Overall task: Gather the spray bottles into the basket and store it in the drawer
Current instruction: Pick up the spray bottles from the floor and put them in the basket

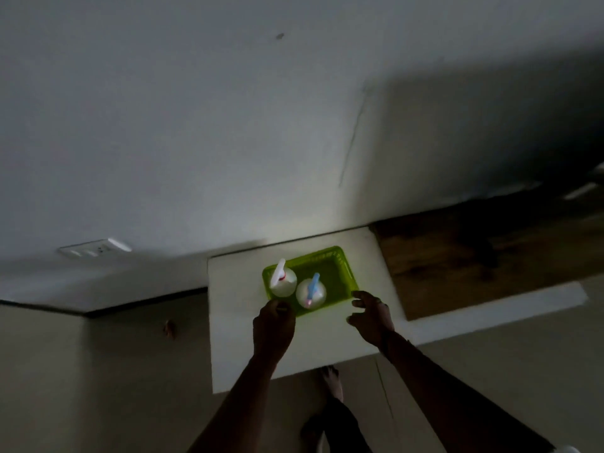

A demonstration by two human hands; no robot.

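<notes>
Left hand (274, 322) gripping basket (340, 269) corner, right hand (371, 313) spread at rim

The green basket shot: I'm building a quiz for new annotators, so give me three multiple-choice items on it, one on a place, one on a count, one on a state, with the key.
1. Where does the green basket sit?
A. on the white surface
B. on the floor
C. on the brown wood panel

2. How many spray bottles stand in the basket?
A. one
B. two
C. four

3. How is the right hand placed?
A. closed around a bottle
B. open, fingers at the basket's near right corner
C. flat on the wall

Key:
1 A, white surface shows all around the basket.
2 B, a white-nozzled bottle and a blue-nozzled bottle stand inside.
3 B, its fingers are spread by the rim, while the left hand is at the near left corner.
</notes>
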